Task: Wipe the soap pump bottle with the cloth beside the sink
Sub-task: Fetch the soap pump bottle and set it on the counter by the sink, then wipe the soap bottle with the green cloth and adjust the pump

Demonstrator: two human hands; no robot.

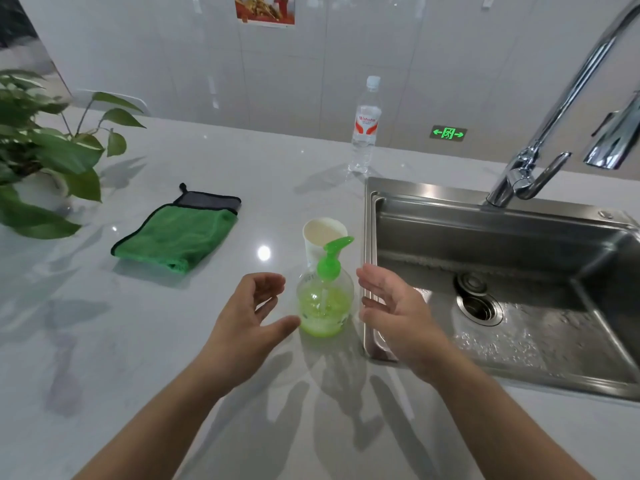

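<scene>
Round-bellied clear plastic soap pump bottle [325,303] with bright green pump head and yellow-green liquid, upright on the glossy pale stone counter [104,341], between the two sets of fingers. Left hand [247,323] spread and curled, thumb tip just beside or touching the bottle's base, cannot tell which; fingers apart, gripping nothing. Right hand [394,306] flat and loose, fingers slightly apart, near the bottle's other side, over the rim of the brushed steel sink [519,258].

Just beyond the fingertips, behind the bottle: white paper cup [320,237]. Well beyond the left fingers: folded fuzzy green microfibre cloth [176,233] with dark edging. Farther off: clear water bottle [365,126], leafy potted plant [38,150], curved chrome tap [540,150].
</scene>
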